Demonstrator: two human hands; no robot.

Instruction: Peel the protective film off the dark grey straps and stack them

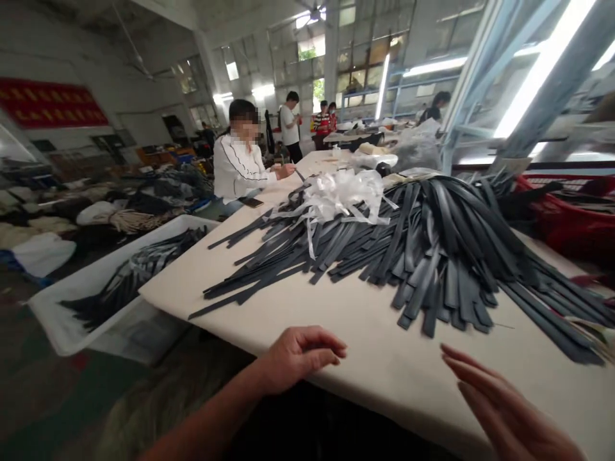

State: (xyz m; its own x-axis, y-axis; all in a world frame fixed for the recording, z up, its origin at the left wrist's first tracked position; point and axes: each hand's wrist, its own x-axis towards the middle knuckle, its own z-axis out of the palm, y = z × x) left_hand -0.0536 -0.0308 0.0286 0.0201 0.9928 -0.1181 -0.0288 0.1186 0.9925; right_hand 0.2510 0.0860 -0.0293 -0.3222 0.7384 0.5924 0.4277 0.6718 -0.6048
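My left hand (303, 358) hovers at the near edge of the cream-topped table (355, 326), thumb and fingers apart and nothing between them. To the right, my right hand (500, 400) is held over the tabletop with its fingers stretched out, also holding nothing. Beyond both hands lies a large heap of dark grey flat straps (432, 256), their ends fanned toward me. On the heap's left part rests a bunch of white translucent strips (343, 195). Neither hand touches the straps.
Left of the table stands a white plastic bin (57, 330) with dark straps inside. A person in a white jacket (240, 163) works at the table's far left side, near a phone (250, 202). A red basket (567, 221) is at the right. Other people stand farther back.
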